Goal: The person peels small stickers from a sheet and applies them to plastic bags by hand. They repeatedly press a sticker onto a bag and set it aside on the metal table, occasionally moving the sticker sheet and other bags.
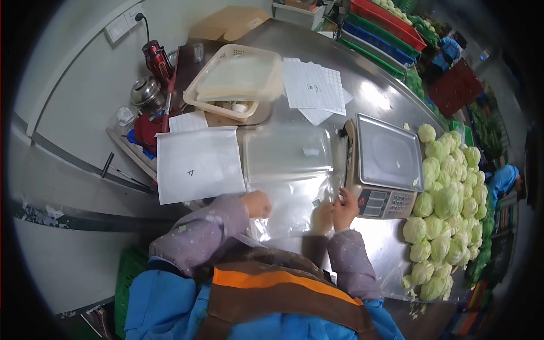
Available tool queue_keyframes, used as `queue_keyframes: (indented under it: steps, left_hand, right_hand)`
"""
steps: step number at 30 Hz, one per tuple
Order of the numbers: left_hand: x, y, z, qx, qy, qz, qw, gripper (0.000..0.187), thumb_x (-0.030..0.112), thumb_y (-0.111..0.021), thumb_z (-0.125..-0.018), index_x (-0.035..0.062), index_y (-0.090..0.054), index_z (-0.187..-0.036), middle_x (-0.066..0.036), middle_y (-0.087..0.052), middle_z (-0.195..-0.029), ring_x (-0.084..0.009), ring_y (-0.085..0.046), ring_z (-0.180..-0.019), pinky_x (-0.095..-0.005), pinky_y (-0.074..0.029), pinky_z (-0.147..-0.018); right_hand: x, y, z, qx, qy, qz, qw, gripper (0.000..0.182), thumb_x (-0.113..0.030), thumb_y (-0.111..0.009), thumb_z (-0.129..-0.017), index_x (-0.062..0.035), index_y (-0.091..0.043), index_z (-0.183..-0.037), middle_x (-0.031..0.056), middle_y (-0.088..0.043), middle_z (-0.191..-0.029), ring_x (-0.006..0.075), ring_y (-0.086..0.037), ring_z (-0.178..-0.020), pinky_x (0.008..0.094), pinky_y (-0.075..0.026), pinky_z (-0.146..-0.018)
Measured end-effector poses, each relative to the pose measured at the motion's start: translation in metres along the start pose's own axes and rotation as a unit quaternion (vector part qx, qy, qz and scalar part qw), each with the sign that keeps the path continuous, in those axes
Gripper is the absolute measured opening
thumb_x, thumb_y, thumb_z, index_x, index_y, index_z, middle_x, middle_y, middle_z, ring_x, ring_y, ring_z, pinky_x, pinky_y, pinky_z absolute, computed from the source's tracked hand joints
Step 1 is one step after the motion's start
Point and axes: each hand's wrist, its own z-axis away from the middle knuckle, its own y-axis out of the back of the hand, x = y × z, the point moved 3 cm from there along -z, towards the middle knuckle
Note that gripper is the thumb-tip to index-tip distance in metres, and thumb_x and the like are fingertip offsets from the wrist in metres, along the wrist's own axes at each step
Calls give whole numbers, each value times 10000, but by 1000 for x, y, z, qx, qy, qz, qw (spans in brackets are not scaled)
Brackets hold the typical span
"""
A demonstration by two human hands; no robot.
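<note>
A stack of clear plastic bags (289, 156) lies flat on the steel table in front of me, with small green-and-white labels showing through. My left hand (256, 204) is curled closed at the near left edge of the bags; what its fingers hold, if anything, is hidden. At the opposite edge, my right hand (344, 208) has its fingers bent together on the plastic, beside the scale. The weighing scale (390, 153) stands just right of the bags, its metal pan bare apart from small scraps.
Pale green cabbages (447, 198) are heaped right of the scale. White paper sheets (198, 164) lie left of the bags, with more handwritten sheets (314, 88) behind. A cream basket (218, 107) holds plastic sheets. A red thermos (157, 59) and metal kettle (147, 93) stand at the wall.
</note>
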Motion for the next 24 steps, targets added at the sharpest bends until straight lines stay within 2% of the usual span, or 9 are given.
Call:
queue_keyframes:
  steps: [1, 3, 5, 7, 10, 12, 18, 20, 24]
  left_hand:
    - [-8, 8, -7, 25, -36, 44, 998, 93, 164, -650, -782, 72, -649, -799, -105, -658, -775, -271, -620, -709, -384, -486, -684]
    - [-46, 53, -26, 246, 74, 254, 932, 85, 140, -617, -819, 61, -646, -805, -107, -642, -744, -242, -594, -648, -355, -476, -634]
    - [-75, 122, -25, 536, 96, 190, 817, 81, 130, -649, -811, 51, -643, -795, -94, -633, -702, -241, -562, -607, -335, -463, -597]
    - [-53, 181, 3, 534, 167, -136, 818, 253, 257, -728, -765, 89, -625, -925, -79, -655, -931, -261, -579, -902, -374, -438, -786]
    - [-93, 186, 14, 494, 222, -331, 773, 368, 299, -739, -739, 126, -585, -1025, -107, -634, -993, -258, -539, -1048, -439, -372, -907]
    - [-112, 189, 18, 254, 376, -295, 841, 311, 225, -683, -769, 133, -558, -1039, -104, -631, -969, -252, -557, -1036, -473, -339, -945]
    - [-83, 178, 44, 217, 283, -286, 889, 236, 70, -513, -806, 122, -594, -1022, -50, -636, -1004, -203, -576, -1005, -430, -351, -917]
    - [-48, 177, 59, 348, 67, -319, 879, 209, 37, -545, -727, 120, -603, -911, -50, -616, -924, -222, -572, -911, -398, -379, -796]
    - [37, 178, 91, 420, -94, -331, 840, 176, 35, -573, -620, 110, -563, -779, -33, -569, -830, -225, -546, -775, -384, -367, -715]
  right_hand:
    - [-4, 10, 0, -2, -14, -75, 997, 225, 29, -584, -782, -16, -621, -999, 108, -571, -1015, 177, -613, -691, 276, -508, -593]
    - [-8, 28, 3, -27, -30, -153, 987, 161, 21, -570, -809, -2, -615, -962, 95, -573, -1009, 135, -608, -667, 265, -503, -549]
    - [-10, 42, 16, -56, -39, -155, 986, 142, 6, -582, -813, 7, -607, -953, 84, -587, -938, 113, -601, -634, 252, -491, -512]
    - [-9, 47, 32, -92, -74, -151, 982, 140, -9, -606, -807, 13, -606, -946, 73, -608, -826, 108, -593, -599, 239, -484, -501]
    - [-10, 40, 54, -150, -124, -150, 969, 120, -31, -630, -810, 9, -620, -922, 66, -630, -750, 112, -600, -582, 231, -489, -501]
    - [-17, 33, 59, -190, -118, -132, 966, 115, -44, -643, -810, 7, -630, -912, 69, -640, -773, 121, -613, -590, 235, -496, -493]
    - [-55, 8, 36, -263, -92, -153, 948, 117, -62, -661, -813, -1, -653, -912, 65, -653, -850, 125, -616, -620, 226, -485, -503]
    - [-86, -2, 17, -259, -2, -175, 950, 128, -90, -673, -815, -14, -665, -918, 67, -662, -894, 120, -606, -703, 238, -465, -581]
    - [-172, -22, -15, -248, 156, -133, 947, 237, -134, -684, -797, -31, -650, -1008, 91, -621, -960, 220, -572, -910, 300, -462, -748]
